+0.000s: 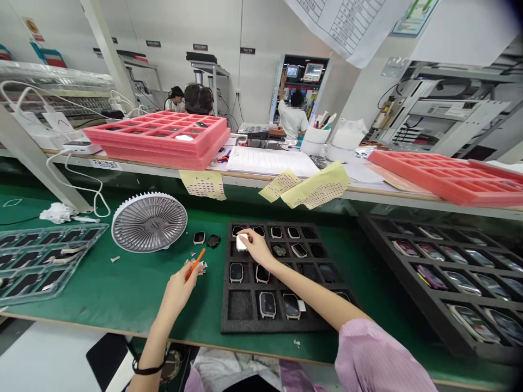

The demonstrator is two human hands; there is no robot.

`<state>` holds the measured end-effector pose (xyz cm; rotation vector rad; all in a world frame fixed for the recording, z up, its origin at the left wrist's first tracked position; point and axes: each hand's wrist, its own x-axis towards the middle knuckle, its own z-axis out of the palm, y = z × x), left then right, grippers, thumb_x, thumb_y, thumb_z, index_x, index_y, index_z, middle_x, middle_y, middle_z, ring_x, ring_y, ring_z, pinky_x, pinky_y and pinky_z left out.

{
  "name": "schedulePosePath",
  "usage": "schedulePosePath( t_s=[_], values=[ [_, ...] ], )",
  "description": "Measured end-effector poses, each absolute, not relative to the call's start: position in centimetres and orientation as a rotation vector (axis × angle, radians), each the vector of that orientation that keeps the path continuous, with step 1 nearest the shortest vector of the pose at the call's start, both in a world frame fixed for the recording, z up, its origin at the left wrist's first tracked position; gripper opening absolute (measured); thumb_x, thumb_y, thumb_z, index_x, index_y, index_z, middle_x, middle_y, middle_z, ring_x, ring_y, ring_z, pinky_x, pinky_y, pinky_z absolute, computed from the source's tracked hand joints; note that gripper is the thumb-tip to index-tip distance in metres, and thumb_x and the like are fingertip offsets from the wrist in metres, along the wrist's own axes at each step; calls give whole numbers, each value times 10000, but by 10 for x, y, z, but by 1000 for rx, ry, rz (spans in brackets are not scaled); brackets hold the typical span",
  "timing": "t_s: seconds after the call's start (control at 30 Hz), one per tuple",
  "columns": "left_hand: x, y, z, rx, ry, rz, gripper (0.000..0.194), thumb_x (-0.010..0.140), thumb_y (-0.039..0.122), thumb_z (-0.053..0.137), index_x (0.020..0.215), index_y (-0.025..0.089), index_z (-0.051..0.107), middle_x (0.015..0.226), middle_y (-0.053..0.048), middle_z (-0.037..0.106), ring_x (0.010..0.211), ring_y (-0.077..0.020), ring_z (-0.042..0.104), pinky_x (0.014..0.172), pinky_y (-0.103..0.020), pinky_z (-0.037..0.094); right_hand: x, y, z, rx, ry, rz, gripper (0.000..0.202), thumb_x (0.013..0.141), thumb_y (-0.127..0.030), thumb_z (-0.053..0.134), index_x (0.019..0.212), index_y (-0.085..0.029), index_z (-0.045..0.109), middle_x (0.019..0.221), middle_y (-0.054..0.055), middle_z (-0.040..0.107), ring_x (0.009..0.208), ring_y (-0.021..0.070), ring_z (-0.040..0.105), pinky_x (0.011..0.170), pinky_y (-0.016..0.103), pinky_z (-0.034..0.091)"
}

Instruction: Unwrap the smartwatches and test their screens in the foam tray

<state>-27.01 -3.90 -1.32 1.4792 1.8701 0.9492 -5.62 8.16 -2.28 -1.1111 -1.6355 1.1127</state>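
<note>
My left hand [178,288] is closed around a slim orange stick-like tool [196,262], its upper end pointing up and right. Small whitish scraps lie close by those fingers. Over the far left part of a black foam tray [235,329], my right hand [258,247] pinches a small white square piece [241,243], about the size of a watch case. Several square watch cases with dark screens sit in the tray's compartments, among them one watch [267,305] at the near side. My right forearm hides some compartments. Two loose watch parts [199,238] rest beyond my left hand.
A grey fan [149,222] stands left of centre. A clear plastic tray [41,294] with dark parts is at far left, a second black tray [412,283] of watches at right. Red foam trays [163,152] and papers [269,161] occupy the shelf. Other people are in the background.
</note>
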Motion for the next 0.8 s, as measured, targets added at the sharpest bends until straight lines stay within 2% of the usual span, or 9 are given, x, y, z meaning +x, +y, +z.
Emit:
schedulePosePath(
  t_s=[0.13, 0.2, 0.33, 0.4, 0.57, 0.8],
  values=[
    [-274, -42, -14, 1566, 2135, 655, 304, 867, 459, 408, 920, 232, 604, 769, -59, 687, 719, -266, 647, 582, -256, 388, -64, 80, -31, -1189, -1864, 977, 125, 807, -212, 553, 836, -218, 674, 771, 7, 629, 701, 177, 545, 723, 322, 398],
    [-271, -43, -13, 1569, 2161, 644, 325, 886, 461, 384, 984, 233, 593, 854, -69, 709, 784, -280, 663, 601, -257, 398, -63, 76, -29, -1216, -1958, 917, 134, 815, -186, 555, 851, -212, 681, 842, 29, 640, 784, 200, 567, 782, 354, 393],
    [-267, -46, -9, 1557, 2134, 710, 352, 898, 480, 351, 978, 228, 585, 854, -55, 707, 723, -253, 658, 579, -251, 387, -53, 60, -13, -1232, -2091, 759, 97, 825, -228, 610, 897, -211, 672, 1003, 68, 590, 1024, 252, 522, 909, 417, 337],
    [-263, -47, -7, 1566, 2063, 771, 364, 894, 492, 352, 968, 230, 594, 852, -45, 705, 703, -235, 650, 591, -251, 393, -47, 48, -6, -1247, -2231, 645, 86, 850, -259, 608, 844, -195, 665, 973, 73, 586, 1006, 255, 527, 902, 419, 336],
    [-247, -50, -2, 1584, 1947, 803, 370, 881, 500, 371, 938, 222, 607, 813, -37, 690, 712, -220, 633, 629, -257, 394, -46, 20, 0, -1351, -2654, 238, 260, 890, -387, 577, 785, -163, 660, 917, 102, 623, 936, 265, 565, 826, 393, 373],
    [-240, -58, 0, 1600, 1859, 824, 355, 888, 487, 386, 945, 212, 604, 823, -31, 687, 729, -200, 627, 677, -255, 402, -49, 14, -2, -1408, -2661, 237, 267, 890, -361, 581, 904, -114, 683, 976, 161, 629, 967, 304, 558, 826, 424, 382]
  ],
)
